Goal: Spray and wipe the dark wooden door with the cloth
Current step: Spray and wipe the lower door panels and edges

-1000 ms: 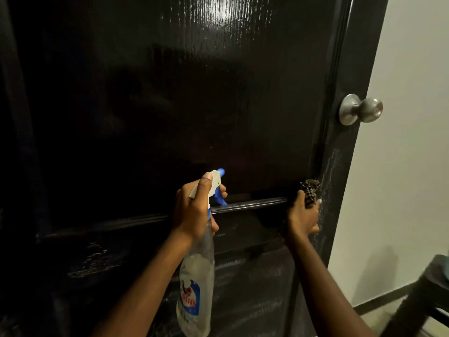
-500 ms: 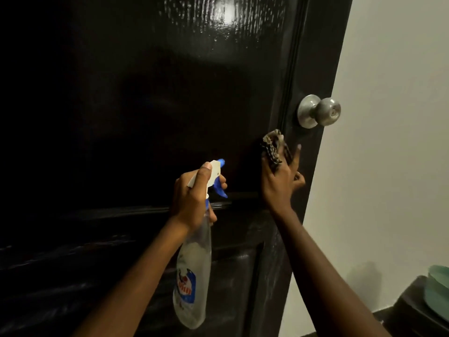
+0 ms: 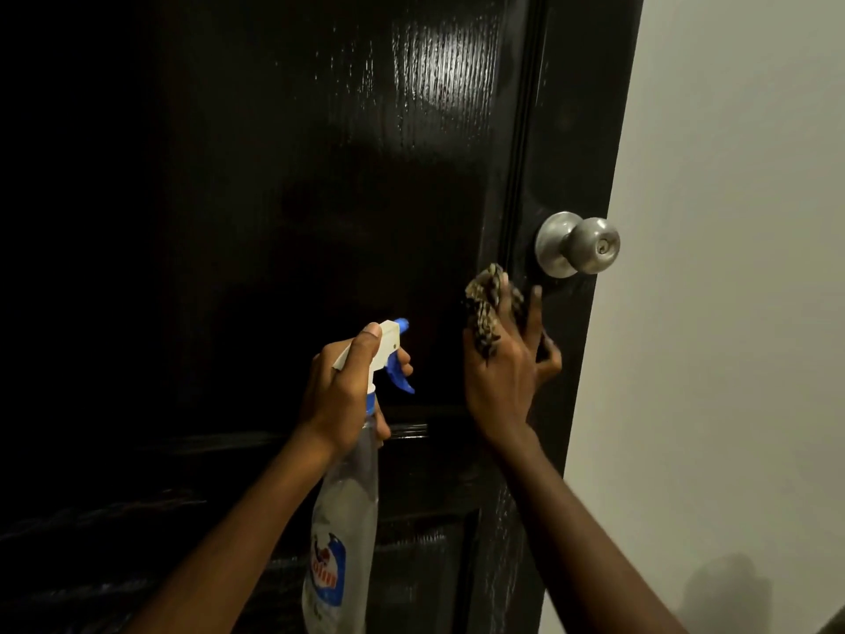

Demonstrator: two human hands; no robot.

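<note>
- The dark wooden door [image 3: 320, 221] stands upright in front of me and fills most of my view. Its long axis is vertical, its glossy face is toward me, and its free edge is on my right.
- The patterned cloth [image 3: 485, 308] is bunched against the door where the panel's moulding meets the side rail, just below and left of the knob. The wad runs roughly up and down.
- My right hand [image 3: 503, 377] has its fingers spread and nearly straight. It presses the cloth flat to the wood, with part of the cloth poking up between the fingers.
- My left hand [image 3: 347, 386] is wrapped round the neck of the spray bottle [image 3: 343, 519], with the thumb along the top of the head and a finger at the blue trigger. The bottle hangs nearly vertical, and its nozzle points up and right at the panel.
- I judge this to be the wiping step, working on the rail beside the round metal door knob [image 3: 577, 243].
- The next move probably calls for firm strokes along the grain, going around the knob's base rather than snagging on it.
- A pale wall [image 3: 731, 267] lies past the door's edge.
</note>
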